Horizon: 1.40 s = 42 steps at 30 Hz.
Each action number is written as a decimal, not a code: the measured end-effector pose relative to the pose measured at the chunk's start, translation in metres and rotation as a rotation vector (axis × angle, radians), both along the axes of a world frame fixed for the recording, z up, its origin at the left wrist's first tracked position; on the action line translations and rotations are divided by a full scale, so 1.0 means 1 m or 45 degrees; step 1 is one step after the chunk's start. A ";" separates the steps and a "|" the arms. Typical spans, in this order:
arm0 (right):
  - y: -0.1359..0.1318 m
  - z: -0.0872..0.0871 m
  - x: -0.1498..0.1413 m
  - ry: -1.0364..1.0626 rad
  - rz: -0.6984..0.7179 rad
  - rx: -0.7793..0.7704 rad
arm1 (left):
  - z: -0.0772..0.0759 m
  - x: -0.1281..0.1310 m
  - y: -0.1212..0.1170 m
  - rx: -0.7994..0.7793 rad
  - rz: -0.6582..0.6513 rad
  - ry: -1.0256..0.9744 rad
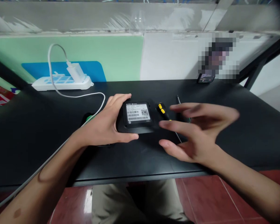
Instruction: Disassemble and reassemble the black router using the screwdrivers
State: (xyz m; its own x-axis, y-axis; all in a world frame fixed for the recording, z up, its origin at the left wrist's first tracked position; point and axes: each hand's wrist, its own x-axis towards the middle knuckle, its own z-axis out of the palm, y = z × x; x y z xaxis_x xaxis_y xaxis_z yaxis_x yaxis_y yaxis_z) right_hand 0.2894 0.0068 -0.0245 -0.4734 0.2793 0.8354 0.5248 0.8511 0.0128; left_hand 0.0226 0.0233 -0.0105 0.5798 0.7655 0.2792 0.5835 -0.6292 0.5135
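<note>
My left hand [109,119] grips a flat black box-shaped device [121,124] from its left side, thumb along the near edge and fingers at the far edge. On the device's upper face is a white label [138,112] with barcodes and a square code. To the right, my right hand [196,130] hovers with fingers spread and holds nothing; it is slightly blurred. Between the hands lies a black and yellow screwdriver [162,110], its shaft partly hidden by my right fingers. Behind that hand, a thin metal-tipped tool [178,99] is mostly covered.
On the black table [140,161], a white power strip [63,83] with a plugged-in charger [76,72] stands at the back left. Its white cable [81,95] runs past my left forearm. A phone [206,77] leans on the back wall. A red packet [1,95] is far left.
</note>
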 end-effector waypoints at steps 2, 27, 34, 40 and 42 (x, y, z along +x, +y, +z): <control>0.000 -0.002 0.000 -0.149 0.044 -0.094 | 0.000 -0.002 0.001 -0.009 0.024 -0.003; 0.002 -0.001 -0.011 0.560 -0.005 -0.796 | 0.015 -0.001 -0.001 -0.391 0.257 -0.165; -0.001 0.012 -0.035 0.828 0.225 -1.432 | 0.014 0.000 -0.002 -0.385 0.277 -0.150; 0.000 0.009 -0.043 0.962 0.385 -1.513 | 0.013 -0.001 -0.001 -0.354 0.245 -0.163; 0.001 0.007 -0.043 0.989 0.415 -1.501 | 0.012 -0.002 0.000 -0.324 0.239 -0.166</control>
